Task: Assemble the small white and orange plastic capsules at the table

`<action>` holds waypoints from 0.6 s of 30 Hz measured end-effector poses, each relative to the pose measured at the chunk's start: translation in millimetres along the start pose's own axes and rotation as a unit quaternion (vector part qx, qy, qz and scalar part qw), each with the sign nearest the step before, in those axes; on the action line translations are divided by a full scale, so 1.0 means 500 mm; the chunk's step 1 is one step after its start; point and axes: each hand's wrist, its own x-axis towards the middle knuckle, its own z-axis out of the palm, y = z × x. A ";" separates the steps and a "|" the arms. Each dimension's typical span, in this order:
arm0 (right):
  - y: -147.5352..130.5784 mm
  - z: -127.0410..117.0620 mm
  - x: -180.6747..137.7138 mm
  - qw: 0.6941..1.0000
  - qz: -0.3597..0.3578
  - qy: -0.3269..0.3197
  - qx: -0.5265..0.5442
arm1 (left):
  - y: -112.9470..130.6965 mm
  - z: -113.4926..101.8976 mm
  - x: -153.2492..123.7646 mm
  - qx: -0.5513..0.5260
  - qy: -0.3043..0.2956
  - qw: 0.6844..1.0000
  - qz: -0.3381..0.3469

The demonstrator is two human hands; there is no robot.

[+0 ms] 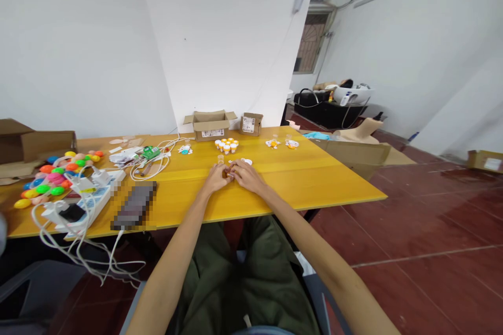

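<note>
Close together over the yellow table, my left hand and my right hand meet at the fingertips. Both have curled fingers, pinched around something too small and covered to name. Just beyond my left hand stands a small clear cup. White flat pieces lie just past my right hand's fingers. Farther back is a cluster of small white-and-orange cups. Two little piles of white and orange parts, a left pile and a right pile, sit to the right.
An open cardboard box and a smaller carton stand against the wall. Leftward are a power strip with tangled white cables, a phone, a green packet and several colourful plastic eggs. The table's right edge drops to red floor.
</note>
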 end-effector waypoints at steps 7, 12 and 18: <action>0.003 0.005 0.000 1.000 0.011 -0.008 0.005 | 0.006 -0.002 0.000 -0.002 -0.007 1.000 -0.008; 0.001 -0.001 0.000 1.000 0.016 -0.011 0.010 | 0.007 -0.003 -0.002 -0.006 -0.002 1.000 -0.008; -0.004 -0.006 0.001 1.000 0.011 -0.009 0.011 | 0.004 -0.001 0.001 -0.006 0.001 1.000 -0.002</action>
